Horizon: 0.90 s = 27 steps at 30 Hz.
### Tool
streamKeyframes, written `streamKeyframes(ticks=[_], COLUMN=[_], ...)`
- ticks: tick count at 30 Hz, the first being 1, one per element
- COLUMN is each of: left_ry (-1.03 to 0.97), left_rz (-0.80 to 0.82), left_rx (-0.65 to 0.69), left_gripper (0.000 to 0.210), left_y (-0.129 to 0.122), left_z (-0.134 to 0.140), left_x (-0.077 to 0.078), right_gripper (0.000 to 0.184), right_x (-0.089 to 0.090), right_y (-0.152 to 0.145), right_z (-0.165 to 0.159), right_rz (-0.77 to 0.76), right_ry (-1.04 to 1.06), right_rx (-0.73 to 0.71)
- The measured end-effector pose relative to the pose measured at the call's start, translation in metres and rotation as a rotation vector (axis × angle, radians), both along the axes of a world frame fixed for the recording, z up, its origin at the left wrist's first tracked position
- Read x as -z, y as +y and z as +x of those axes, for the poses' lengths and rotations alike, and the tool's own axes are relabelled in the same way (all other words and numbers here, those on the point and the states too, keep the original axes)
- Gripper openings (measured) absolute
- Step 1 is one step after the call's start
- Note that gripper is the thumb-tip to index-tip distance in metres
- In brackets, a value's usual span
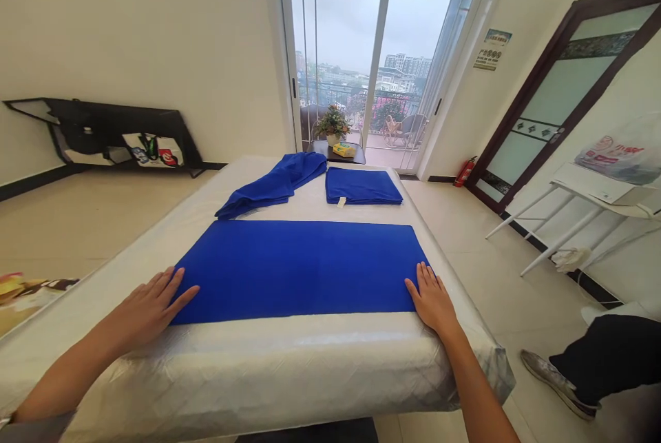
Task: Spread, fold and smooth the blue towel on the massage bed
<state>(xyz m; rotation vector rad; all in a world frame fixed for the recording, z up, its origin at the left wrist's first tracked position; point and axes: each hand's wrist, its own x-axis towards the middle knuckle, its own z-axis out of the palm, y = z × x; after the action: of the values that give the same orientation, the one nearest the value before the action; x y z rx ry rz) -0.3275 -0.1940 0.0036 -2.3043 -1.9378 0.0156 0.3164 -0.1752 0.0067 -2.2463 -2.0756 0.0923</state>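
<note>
1. Clearly, we see red characters printed on a translucent plastic bag (620,157) at right, though its crinkles keep us from reading them all.
2. Two notices (487,58) beside the sliding glass door (341,36) carry lettering too small for us to read.
3. A pale tag (341,202) sticks out from the folded blue cloth (363,184), a neat rectangle in layers.
4. Left of that we find a rumpled blue cloth (271,187), bunched and creased.
5. Nearer us, the flat blue cloth (310,267), smooth and oblong, lies spread across the shiny, wrinkled, pale table cover (289,360).
6. Our left hand (152,302) rests palm down at its left edge, fingers extended, grasping nothing; our right hand (431,298) lies similarly flat at its right edge, likewise gripping nothing.
</note>
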Motion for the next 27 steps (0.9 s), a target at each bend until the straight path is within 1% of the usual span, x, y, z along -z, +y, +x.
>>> streamKeyframes(ticks=[1, 2, 4, 6, 7, 9, 10, 12, 13, 15, 18, 21, 24, 27], left_ry=[-0.030, -0.068, -0.172, -0.241, -0.258, -0.280, -0.285, -0.288, -0.287, -0.282, -0.265, -0.236, -0.181, -0.081], left_rz=[0.006, -0.003, -0.002, -0.043, -0.080, -0.137, -0.158, -0.172, -0.169, -0.146, -0.114, -0.126, -0.097, -0.043], left_rx=[0.005, 0.035, 0.051, 0.203, 0.287, 0.384, 0.402, 0.396, 0.389, 0.377, 0.308, 0.132, -0.045, -0.109], left_gripper=[0.059, 0.064, 0.074, 0.073, 0.072, 0.071, 0.072, 0.074, 0.075, 0.076, 0.077, 0.079, 0.077, 0.065], left_y=[0.007, 0.014, 0.028, 0.039, 0.043, 0.047, 0.048, 0.047, 0.045, 0.043, 0.039, 0.036, 0.030, 0.019], left_z=[0.016, 0.037, 0.093, 0.155, 0.184, 0.229, 0.244, 0.260, 0.261, 0.254, 0.224, 0.172, 0.104, 0.042], left_x=[-0.007, -0.015, -0.028, -0.036, -0.038, -0.037, -0.035, -0.028, -0.024, -0.017, -0.008, -0.001, 0.006, 0.013], right_gripper=[0.078, 0.078, 0.077, 0.077, 0.077, 0.076, 0.076, 0.075, 0.075, 0.075, 0.075, 0.076, 0.076, 0.076], right_x=[0.000, 0.000, -0.001, -0.002, -0.003, -0.004, -0.004, -0.005, -0.005, -0.004, -0.004, -0.004, -0.003, -0.002], right_y=[0.000, 0.000, 0.000, -0.001, -0.001, -0.002, -0.002, -0.002, -0.002, -0.002, -0.002, -0.001, -0.001, 0.000], right_z=[0.000, -0.001, -0.001, -0.001, -0.002, -0.002, -0.002, -0.002, -0.002, -0.002, -0.002, -0.001, 0.000, 0.001], right_rz=[0.002, 0.002, 0.004, 0.007, 0.009, 0.010, 0.010, 0.013, 0.014, 0.012, 0.003, 0.001, 0.000, -0.001], right_ry=[-0.004, -0.008, -0.009, 0.002, 0.007, 0.013, 0.014, 0.019, 0.020, 0.015, -0.009, -0.011, -0.005, -0.010], right_rx=[-0.001, 0.001, 0.005, 0.011, 0.012, 0.011, 0.010, 0.006, 0.006, 0.009, 0.010, 0.011, 0.010, 0.008])
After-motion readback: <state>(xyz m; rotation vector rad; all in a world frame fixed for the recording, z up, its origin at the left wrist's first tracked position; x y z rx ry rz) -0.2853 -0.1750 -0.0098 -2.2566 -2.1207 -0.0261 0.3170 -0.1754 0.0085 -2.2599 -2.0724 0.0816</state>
